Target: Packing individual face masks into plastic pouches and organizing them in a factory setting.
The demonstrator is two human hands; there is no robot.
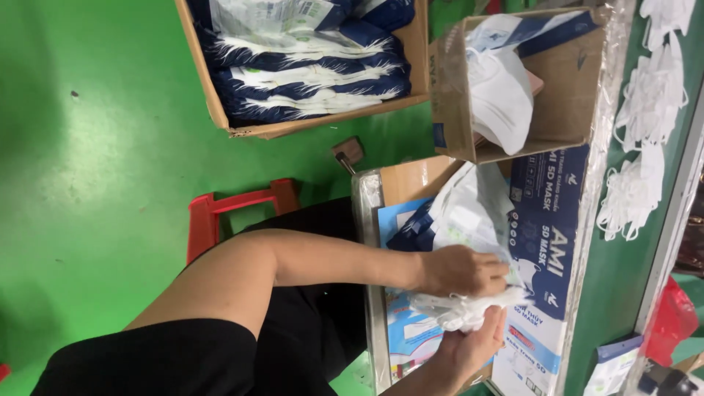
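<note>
Both hands gripped 1 stack of white masks [458,308] on the surface [557,242]: left hand [458,271] pressed on top, right hand [469,345] cupped beneath. A loose grip could probably fan the stack apart or snag ear loops on the open pouch [469,209].

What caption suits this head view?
Both hands, left hand and right hand, grip a bundle of white masks beside a white pouch on a worktable.
</note>
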